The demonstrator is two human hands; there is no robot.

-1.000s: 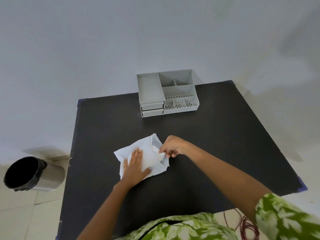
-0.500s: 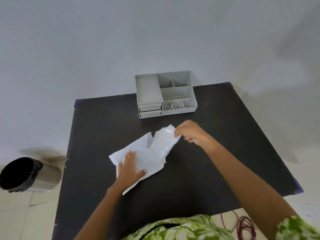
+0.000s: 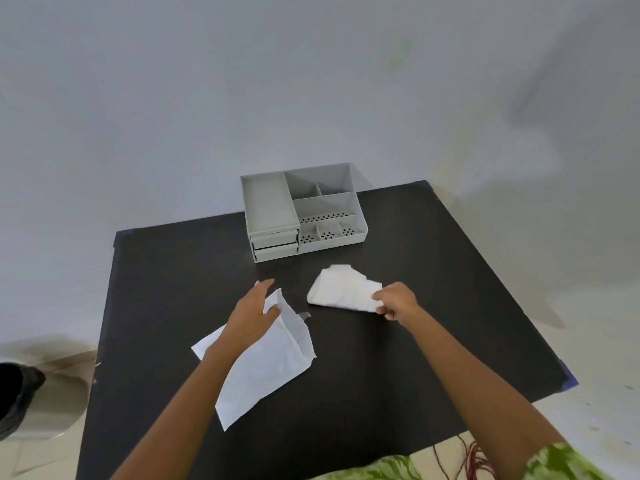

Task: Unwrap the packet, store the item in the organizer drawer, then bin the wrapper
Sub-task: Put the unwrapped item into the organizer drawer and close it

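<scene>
I think unwrapping is done: my right hand (image 3: 394, 301) pinches the white item (image 3: 343, 289) in front of the organizer (image 3: 301, 211), my left hand (image 3: 254, 311) rests loose on the wrapper (image 3: 270, 362), so next a drawer (image 3: 275, 239) must open.

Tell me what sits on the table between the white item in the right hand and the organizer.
Nothing: the head view shows only bare black table between the white item and the organizer.

No legible text, labels or numbers anywhere.
</scene>
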